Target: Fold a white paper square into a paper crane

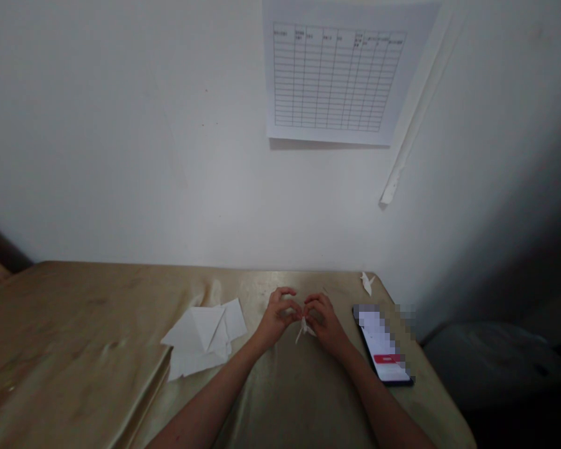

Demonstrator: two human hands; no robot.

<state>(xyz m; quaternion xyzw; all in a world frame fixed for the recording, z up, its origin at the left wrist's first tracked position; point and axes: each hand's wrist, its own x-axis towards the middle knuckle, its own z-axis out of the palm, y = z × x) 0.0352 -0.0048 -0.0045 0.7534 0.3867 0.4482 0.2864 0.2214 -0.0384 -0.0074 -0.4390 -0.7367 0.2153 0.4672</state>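
Near the middle of the table, a small folded white paper crane [305, 329] is pinched between my two hands. My left hand [280, 313] grips it from the left with thumb and index finger, the other fingers curled. From the right, my right hand [325, 318] pinches the same piece, its fingertips meeting those of the left. Narrow points of the folded paper stick out below the fingertips; its upper part is hidden by them. To the left lie several loose white paper sheets [182, 352], one folded into a triangle. Another finished-looking paper crane [367, 284] sits at the back right corner.
A phone [386, 346] with a lit screen lies right of my right forearm. The table [75, 337] wears a shiny gold-brown cover with wrinkles. Behind it rises a white wall [168, 156] bearing a printed grid sheet [336, 81]. A dark bulky shape [490, 362] stands beyond the right edge.
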